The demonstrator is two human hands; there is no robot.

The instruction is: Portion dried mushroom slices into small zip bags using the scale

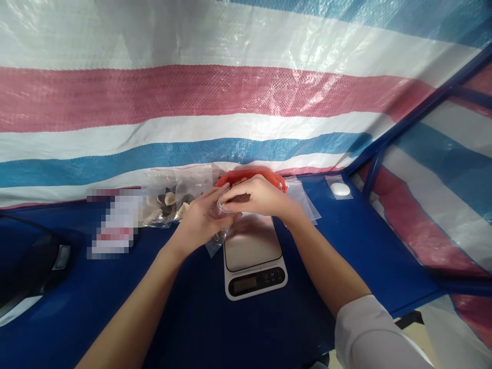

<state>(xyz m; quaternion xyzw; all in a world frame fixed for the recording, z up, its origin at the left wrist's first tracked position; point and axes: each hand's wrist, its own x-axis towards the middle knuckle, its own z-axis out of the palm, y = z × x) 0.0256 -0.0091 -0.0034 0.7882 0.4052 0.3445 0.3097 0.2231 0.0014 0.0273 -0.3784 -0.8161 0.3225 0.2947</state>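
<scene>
My left hand (198,219) is closed around a small clear plastic bag (217,245), whose lower corner hangs below my fingers. My right hand (258,196) meets it from the right, fingertips pinched together at the bag's mouth; what they hold, if anything, is hidden. Both hands are above the back edge of a white kitchen scale (253,248) with a dark display. Just behind my right hand lies an orange-red plastic bag (277,178), largely covered by the hands.
Clear bags of dried mushroom-like pieces (167,200) lie left of my hands. Flat clear bags (303,200) lie to the right, farther off a white oval object (340,189) on clear plastic. A black object (33,269) stands at left. Striped sheeting (192,97) closes the table's back.
</scene>
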